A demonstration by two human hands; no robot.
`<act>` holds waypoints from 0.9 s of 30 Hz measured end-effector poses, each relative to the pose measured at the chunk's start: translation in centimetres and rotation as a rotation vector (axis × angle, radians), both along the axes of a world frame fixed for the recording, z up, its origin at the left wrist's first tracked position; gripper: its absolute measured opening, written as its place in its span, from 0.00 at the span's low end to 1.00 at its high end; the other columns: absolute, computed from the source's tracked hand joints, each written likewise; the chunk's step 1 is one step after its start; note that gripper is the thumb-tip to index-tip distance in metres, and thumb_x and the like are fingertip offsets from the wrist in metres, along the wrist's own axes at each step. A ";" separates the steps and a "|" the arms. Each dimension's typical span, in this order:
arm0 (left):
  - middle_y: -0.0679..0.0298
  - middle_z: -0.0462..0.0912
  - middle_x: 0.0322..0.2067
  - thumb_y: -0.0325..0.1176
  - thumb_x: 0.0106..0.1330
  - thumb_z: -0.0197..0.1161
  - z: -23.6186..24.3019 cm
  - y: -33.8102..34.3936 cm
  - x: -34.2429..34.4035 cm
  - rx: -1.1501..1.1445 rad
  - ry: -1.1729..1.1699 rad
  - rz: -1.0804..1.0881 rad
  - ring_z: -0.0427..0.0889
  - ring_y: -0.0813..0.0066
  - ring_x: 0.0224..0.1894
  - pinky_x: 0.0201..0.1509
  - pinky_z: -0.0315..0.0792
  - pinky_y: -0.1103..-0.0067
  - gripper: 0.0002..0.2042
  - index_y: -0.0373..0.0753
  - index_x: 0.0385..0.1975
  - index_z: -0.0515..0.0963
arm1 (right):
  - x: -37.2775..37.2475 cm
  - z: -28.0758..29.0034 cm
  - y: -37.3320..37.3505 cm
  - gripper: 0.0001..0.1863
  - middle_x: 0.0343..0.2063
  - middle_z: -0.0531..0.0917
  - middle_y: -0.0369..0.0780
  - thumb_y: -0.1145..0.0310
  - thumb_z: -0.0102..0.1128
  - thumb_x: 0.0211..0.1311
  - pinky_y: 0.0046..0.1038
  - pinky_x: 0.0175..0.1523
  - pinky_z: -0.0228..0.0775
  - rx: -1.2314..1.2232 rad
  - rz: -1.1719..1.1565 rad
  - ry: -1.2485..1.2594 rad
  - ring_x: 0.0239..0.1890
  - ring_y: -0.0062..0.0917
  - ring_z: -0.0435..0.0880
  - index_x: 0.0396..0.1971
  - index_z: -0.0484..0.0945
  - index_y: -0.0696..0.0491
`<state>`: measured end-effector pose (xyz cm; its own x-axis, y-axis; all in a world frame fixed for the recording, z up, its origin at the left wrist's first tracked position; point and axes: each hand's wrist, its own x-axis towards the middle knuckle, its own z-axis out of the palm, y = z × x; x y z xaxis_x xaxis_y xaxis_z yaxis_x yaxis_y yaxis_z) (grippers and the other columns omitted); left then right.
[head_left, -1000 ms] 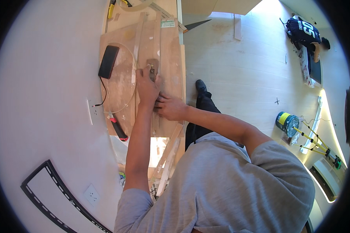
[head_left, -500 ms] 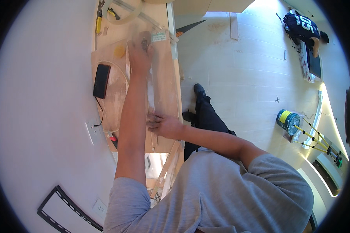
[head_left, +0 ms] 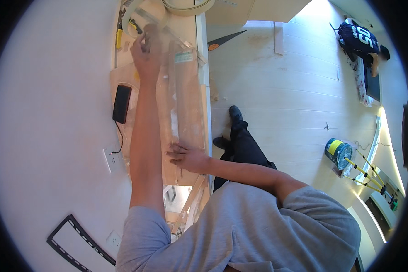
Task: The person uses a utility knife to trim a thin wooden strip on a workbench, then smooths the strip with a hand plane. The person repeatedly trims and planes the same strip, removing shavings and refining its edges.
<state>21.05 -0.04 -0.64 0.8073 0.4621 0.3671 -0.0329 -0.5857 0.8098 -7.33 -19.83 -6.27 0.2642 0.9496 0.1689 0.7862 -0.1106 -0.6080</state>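
Left hand (head_left: 146,53) at board's (head_left: 191,106) far edge, fingers curled round blurred tool (head_left: 151,32). Right hand (head_left: 188,158) rests on board's near part, fingers loosely spread. Green-white label (head_left: 183,57) on board's far end, print too small; yellow-labelled bucket (head_left: 338,154) well right of board.

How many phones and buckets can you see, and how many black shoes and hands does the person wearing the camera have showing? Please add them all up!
Phone: 1
Bucket: 1
Wearer's black shoes: 2
Wearer's hands, left hand and right hand: 2
Total: 6
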 end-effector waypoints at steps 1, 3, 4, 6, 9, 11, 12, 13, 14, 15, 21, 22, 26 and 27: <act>0.59 0.75 0.49 0.38 0.66 0.73 0.5 0.4 -2.9 -0.030 0.101 0.019 0.76 0.69 0.48 0.56 0.73 0.73 0.24 0.35 0.59 0.78 | 0.3 0.4 0.1 0.19 0.70 0.73 0.34 0.65 0.58 0.65 0.45 0.85 0.41 0.070 -0.006 -0.003 0.81 0.35 0.54 0.55 0.85 0.46; 0.62 0.74 0.46 0.36 0.66 0.72 0.7 -0.1 -9.1 -0.072 0.073 -0.018 0.74 0.72 0.47 0.54 0.72 0.75 0.25 0.32 0.60 0.77 | 1.8 1.1 0.3 0.19 0.71 0.73 0.35 0.65 0.57 0.66 0.48 0.84 0.42 0.076 0.054 0.001 0.81 0.35 0.55 0.56 0.84 0.45; 0.63 0.74 0.46 0.36 0.67 0.72 0.9 -0.1 -11.9 -0.068 0.177 0.045 0.74 0.73 0.47 0.54 0.72 0.75 0.25 0.31 0.60 0.76 | 3.1 1.3 0.5 0.20 0.71 0.73 0.37 0.65 0.57 0.66 0.52 0.83 0.43 0.081 0.002 -0.020 0.80 0.37 0.56 0.56 0.84 0.44; 0.63 0.74 0.46 0.35 0.67 0.71 1.0 -0.2 -16.5 -0.085 0.226 0.103 0.74 0.74 0.47 0.53 0.72 0.76 0.24 0.31 0.60 0.76 | 6.8 1.2 1.4 0.19 0.70 0.74 0.38 0.64 0.59 0.65 0.57 0.81 0.44 0.095 -0.086 -0.053 0.79 0.39 0.58 0.56 0.85 0.41; 0.63 0.75 0.45 0.32 0.66 0.72 0.9 -0.4 -21.3 -0.236 0.215 0.163 0.75 0.74 0.46 0.51 0.73 0.77 0.24 0.31 0.60 0.76 | 10.9 0.8 2.2 0.17 0.68 0.76 0.39 0.63 0.63 0.62 0.58 0.80 0.44 -0.047 -0.043 -0.090 0.78 0.40 0.60 0.51 0.88 0.39; 0.63 0.75 0.44 0.30 0.65 0.72 0.6 -0.6 -23.5 -0.300 0.219 0.196 0.76 0.74 0.45 0.51 0.73 0.77 0.24 0.33 0.60 0.77 | 10.5 0.9 2.4 0.16 0.67 0.76 0.39 0.62 0.66 0.59 0.58 0.80 0.44 -0.130 0.055 -0.091 0.77 0.41 0.61 0.48 0.89 0.39; 0.62 0.75 0.45 0.30 0.65 0.73 0.3 -0.7 -24.2 -0.265 0.223 0.193 0.76 0.74 0.45 0.51 0.74 0.76 0.24 0.33 0.60 0.77 | 9.7 1.0 2.3 0.16 0.66 0.76 0.39 0.61 0.68 0.58 0.58 0.81 0.43 -0.124 0.101 -0.084 0.77 0.41 0.60 0.47 0.89 0.39; 0.62 0.75 0.45 0.30 0.64 0.73 0.0 -0.9 -24.8 -0.230 0.228 0.190 0.77 0.73 0.46 0.51 0.74 0.75 0.24 0.34 0.59 0.77 | 8.9 1.0 2.2 0.16 0.66 0.76 0.39 0.61 0.70 0.56 0.57 0.81 0.43 -0.139 0.160 -0.071 0.77 0.41 0.60 0.46 0.90 0.40; 0.61 0.75 0.45 0.29 0.64 0.73 -0.3 -1.0 -25.4 -0.216 0.270 0.205 0.77 0.72 0.46 0.51 0.75 0.75 0.24 0.34 0.59 0.78 | 8.0 1.1 1.8 0.17 0.66 0.76 0.40 0.60 0.70 0.55 0.56 0.81 0.43 -0.099 0.160 -0.068 0.77 0.41 0.60 0.47 0.89 0.40; 0.60 0.75 0.46 0.30 0.63 0.73 -0.5 -1.2 -26.0 -0.111 0.237 0.158 0.78 0.70 0.46 0.51 0.75 0.74 0.24 0.34 0.59 0.78 | 7.1 1.2 1.1 0.19 0.66 0.75 0.40 0.60 0.71 0.55 0.55 0.81 0.43 -0.080 0.171 -0.056 0.77 0.41 0.60 0.48 0.89 0.41; 0.52 0.74 0.48 0.31 0.61 0.74 -1.2 -2.9 -25.7 0.155 0.249 0.021 0.80 0.56 0.49 0.54 0.77 0.66 0.25 0.34 0.59 0.78 | 6.0 1.1 -1.2 0.33 0.72 0.69 0.44 0.52 0.70 0.60 0.50 0.82 0.42 -0.074 -0.164 0.030 0.80 0.41 0.55 0.64 0.78 0.49; 0.51 0.74 0.49 0.31 0.61 0.74 -1.2 -3.1 -25.1 0.169 0.252 0.008 0.80 0.54 0.49 0.54 0.77 0.65 0.25 0.34 0.59 0.78 | 6.1 1.1 -1.3 0.36 0.74 0.67 0.44 0.49 0.68 0.62 0.49 0.83 0.41 -0.061 -0.279 0.014 0.81 0.41 0.52 0.67 0.75 0.51; 0.49 0.73 0.50 0.32 0.61 0.74 -1.4 -3.7 -22.5 0.179 0.341 -0.031 0.80 0.47 0.51 0.55 0.77 0.61 0.25 0.35 0.59 0.77 | 6.5 0.8 -1.0 0.40 0.74 0.65 0.46 0.43 0.65 0.64 0.50 0.82 0.43 -0.084 -0.283 -0.044 0.81 0.38 0.53 0.70 0.71 0.52; 0.48 0.73 0.50 0.32 0.61 0.74 -1.5 -3.8 -22.1 0.189 0.355 -0.032 0.80 0.46 0.51 0.55 0.77 0.60 0.26 0.35 0.59 0.77 | 6.6 0.6 -1.1 0.41 0.74 0.65 0.46 0.43 0.64 0.64 0.50 0.82 0.43 -0.113 -0.272 -0.032 0.81 0.38 0.53 0.71 0.70 0.53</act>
